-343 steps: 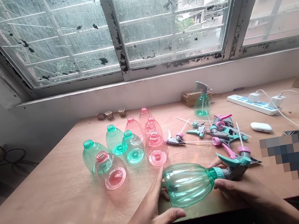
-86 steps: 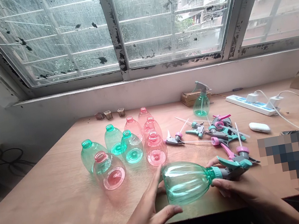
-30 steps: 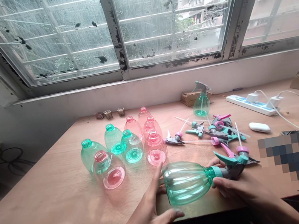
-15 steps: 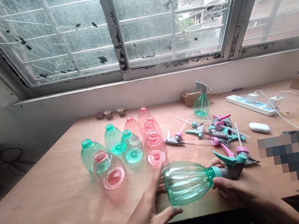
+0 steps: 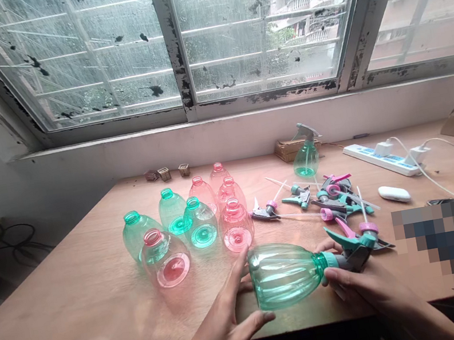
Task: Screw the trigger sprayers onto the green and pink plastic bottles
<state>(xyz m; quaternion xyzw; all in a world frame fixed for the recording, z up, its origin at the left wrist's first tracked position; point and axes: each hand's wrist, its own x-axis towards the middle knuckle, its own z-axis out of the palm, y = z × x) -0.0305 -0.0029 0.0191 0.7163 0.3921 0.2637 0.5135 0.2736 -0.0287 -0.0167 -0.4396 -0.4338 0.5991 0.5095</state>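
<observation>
A green spray bottle (image 5: 286,276) lies on its side in the air above the table's front edge, its base to the left. Around that base curves my left hand (image 5: 223,315), loosely, fingers on the far side and thumb along the bottom. My right hand (image 5: 359,284) pinches the bottle's turquoise collar at the neck. A grey spray head with a turquoise trigger (image 5: 345,240) sits on the neck, pointing right. Left of it stand several open bottles, among them a pink bottle (image 5: 167,258) and a green bottle (image 5: 200,224).
Loose spray heads (image 5: 330,202) lie heaped behind my right hand. Farther back stand an assembled green spray bottle (image 5: 305,157) and a brown box (image 5: 287,150). A power strip (image 5: 382,158) with cables and a white case (image 5: 394,193) lie at the right.
The spray bottle has turned slightly about its long axis, its neck and trigger shifting a touch right. Both hands stay nearly in place.
</observation>
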